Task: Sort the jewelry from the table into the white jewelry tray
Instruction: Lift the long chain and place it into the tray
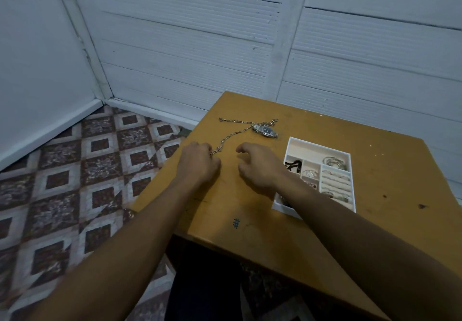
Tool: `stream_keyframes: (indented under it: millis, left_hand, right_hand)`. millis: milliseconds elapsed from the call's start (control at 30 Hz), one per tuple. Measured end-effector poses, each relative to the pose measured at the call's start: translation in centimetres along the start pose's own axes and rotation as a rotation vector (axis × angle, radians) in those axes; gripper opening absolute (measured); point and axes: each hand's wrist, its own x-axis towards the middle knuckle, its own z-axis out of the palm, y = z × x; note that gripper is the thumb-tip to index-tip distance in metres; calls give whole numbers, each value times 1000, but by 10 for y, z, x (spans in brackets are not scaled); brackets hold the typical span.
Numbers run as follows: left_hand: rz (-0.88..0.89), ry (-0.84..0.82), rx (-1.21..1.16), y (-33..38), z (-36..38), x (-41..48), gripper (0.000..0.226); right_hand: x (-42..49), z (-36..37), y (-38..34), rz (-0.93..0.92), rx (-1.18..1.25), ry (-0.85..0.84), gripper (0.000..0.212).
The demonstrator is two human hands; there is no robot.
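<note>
Nearest, an ink mark point(236, 223) sits on the worktop point(250, 250). Beyond it, the left hand point(198, 163) has its fingers curled and pinches one end of a silver chain point(232, 136). The right hand point(260, 168) is just beside it, fingers loosely bent, grasping nothing. To the right, the white jewelry tray point(312, 149) lies flat, its near-left corner covered by the right forearm. Tray contents:
- left cell: a black item point(293, 165);
- centre cell: small silver pieces point(310, 173);
- right rear cell: silver bangles point(335, 163);
- padded rolls: rings point(335, 179);
- rear cell: bare.

Farther back, the chain runs on the worktop to a wristwatch point(266, 130).
</note>
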Motion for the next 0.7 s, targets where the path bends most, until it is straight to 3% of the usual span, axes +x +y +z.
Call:
stream_keyframes:
  millis: [267, 367, 467, 600, 700]
  left_hand:
    - [6, -23, -11, -5, 0, 11, 27]
    - [0, -49, -26, -7, -1, 15, 16]
    - [5, -93, -25, -7, -3, 17, 11]
    - [45, -144, 20, -6, -5, 16, 1]
    - [42, -169, 28, -4, -12, 17, 11]
  right_hand:
    - [59, 27, 4, -48, -124, 34, 43]
    - [76, 32, 6, -117, -208, -30, 44]
    - [85, 32, 8, -170, -285, -111, 37]
    - [87, 27, 7, -212, -239, -64, 16]
    - [88, 24, 6, -259, -239, -76, 7]
